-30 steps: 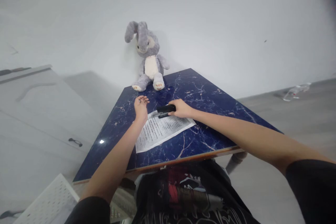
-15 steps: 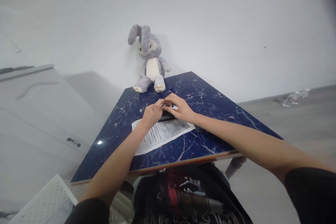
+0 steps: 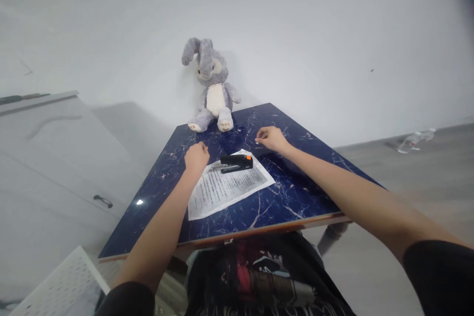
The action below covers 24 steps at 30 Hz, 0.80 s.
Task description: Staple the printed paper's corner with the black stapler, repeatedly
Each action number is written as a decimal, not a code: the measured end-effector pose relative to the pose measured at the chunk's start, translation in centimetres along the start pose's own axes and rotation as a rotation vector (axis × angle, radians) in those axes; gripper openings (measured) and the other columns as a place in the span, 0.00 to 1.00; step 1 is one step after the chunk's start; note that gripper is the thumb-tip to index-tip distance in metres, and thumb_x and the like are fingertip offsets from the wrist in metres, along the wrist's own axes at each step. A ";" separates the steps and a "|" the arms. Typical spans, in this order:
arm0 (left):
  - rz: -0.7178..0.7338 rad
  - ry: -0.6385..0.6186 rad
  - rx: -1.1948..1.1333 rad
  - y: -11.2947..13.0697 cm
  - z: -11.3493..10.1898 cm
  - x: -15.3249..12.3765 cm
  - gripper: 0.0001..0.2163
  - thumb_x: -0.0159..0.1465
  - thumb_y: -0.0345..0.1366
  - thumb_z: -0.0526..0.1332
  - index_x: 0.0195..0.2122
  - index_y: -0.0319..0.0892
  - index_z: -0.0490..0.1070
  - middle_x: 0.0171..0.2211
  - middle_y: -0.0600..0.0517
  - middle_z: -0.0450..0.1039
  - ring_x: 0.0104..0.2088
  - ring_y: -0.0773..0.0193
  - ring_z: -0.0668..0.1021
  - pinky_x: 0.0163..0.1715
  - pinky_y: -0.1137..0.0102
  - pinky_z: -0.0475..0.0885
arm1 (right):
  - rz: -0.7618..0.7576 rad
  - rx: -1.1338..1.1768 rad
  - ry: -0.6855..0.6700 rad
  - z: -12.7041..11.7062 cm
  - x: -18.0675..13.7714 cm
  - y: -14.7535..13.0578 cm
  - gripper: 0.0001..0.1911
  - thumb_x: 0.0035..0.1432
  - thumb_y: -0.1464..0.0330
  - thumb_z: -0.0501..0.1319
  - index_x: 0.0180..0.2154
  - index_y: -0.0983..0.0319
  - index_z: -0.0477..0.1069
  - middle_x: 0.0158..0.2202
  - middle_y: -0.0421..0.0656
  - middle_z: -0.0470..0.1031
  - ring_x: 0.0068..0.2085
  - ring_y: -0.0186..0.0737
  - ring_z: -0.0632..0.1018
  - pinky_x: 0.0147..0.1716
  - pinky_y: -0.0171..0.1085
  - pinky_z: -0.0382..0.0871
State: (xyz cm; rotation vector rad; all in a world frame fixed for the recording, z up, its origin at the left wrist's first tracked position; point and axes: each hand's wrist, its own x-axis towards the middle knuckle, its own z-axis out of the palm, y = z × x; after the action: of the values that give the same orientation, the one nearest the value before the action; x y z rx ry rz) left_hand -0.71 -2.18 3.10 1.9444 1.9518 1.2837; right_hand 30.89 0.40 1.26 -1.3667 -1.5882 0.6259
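Change: half a second ago both hands met over the stapler [image 3: 236, 163]; now they have drawn apart and it lies uncovered.
Left fingers [image 3: 202, 148]: curled into a loose fist with nothing visible inside.
Left hand [image 3: 196, 157]: rests at the far left corner of the paper [image 3: 222, 190], just beside the stapler's metal end.
Right fingers [image 3: 259, 136]: bent, tips pressed together; whether they pinch anything is too small to tell.
Right hand [image 3: 272, 138]: low over the table [image 3: 296, 197], to the right of the stapler and beyond it, clear of the paper.
Stapler: black with an orange tip, lying flat across the paper's far edge, between the two hands and touched by neither.
Paper: one printed sheet, flat on the tabletop, skewed to the table's edge.
Table: dark blue marble pattern with a wooden rim.
Plush rabbit [image 3: 212, 86]: grey, sitting at the far corner against the wall.
Cabinet [image 3: 48, 143]: white, to the left.
Bottle [image 3: 414, 140]: clear, lying on the floor at right.
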 end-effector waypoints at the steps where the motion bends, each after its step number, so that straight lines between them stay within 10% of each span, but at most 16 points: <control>1: -0.054 -0.015 0.006 -0.9 0.0 0.6 0.11 0.57 0.31 0.69 0.22 0.45 0.69 0.26 0.43 0.74 0.48 0.40 0.79 0.51 0.56 0.67 | 0.054 -0.008 -0.001 -0.3 0.5 1.0 0.08 0.49 0.67 0.74 0.29 0.62 0.77 0.23 0.42 0.78 0.26 0.39 0.77 0.34 0.38 0.75; 6: -0.090 -0.035 0.033 -3.5 0.5 1.3 0.13 0.52 0.30 0.70 0.17 0.44 0.65 0.30 0.39 0.75 0.57 0.37 0.73 0.59 0.50 0.63 | 0.179 0.073 -0.022 -0.1 2.1 3.7 0.17 0.50 0.58 0.76 0.32 0.64 0.77 0.20 0.43 0.76 0.19 0.36 0.73 0.23 0.36 0.73; 15: 0.103 -0.231 -0.028 -1.2 2.5 -0.2 0.09 0.53 0.24 0.65 0.27 0.45 0.81 0.35 0.42 0.77 0.45 0.47 0.78 0.57 0.58 0.66 | 0.093 0.058 0.001 0.2 2.1 2.8 0.18 0.62 0.57 0.68 0.42 0.66 0.79 0.39 0.52 0.83 0.27 0.40 0.80 0.33 0.40 0.77; 24: 0.323 -0.466 -0.156 0.6 3.3 -1.8 0.20 0.52 0.20 0.60 0.37 0.45 0.86 0.34 0.47 0.83 0.38 0.51 0.82 0.49 0.60 0.73 | -0.756 -0.097 -0.585 2.9 -3.0 -2.7 0.29 0.58 0.53 0.70 0.56 0.63 0.74 0.49 0.50 0.79 0.47 0.48 0.79 0.49 0.43 0.71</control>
State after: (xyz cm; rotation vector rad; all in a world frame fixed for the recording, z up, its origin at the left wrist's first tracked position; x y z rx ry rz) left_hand 2.07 -2.22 0.45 2.2817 1.3237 0.8893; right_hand 26.92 -2.58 1.25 -0.5536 -2.4380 0.4911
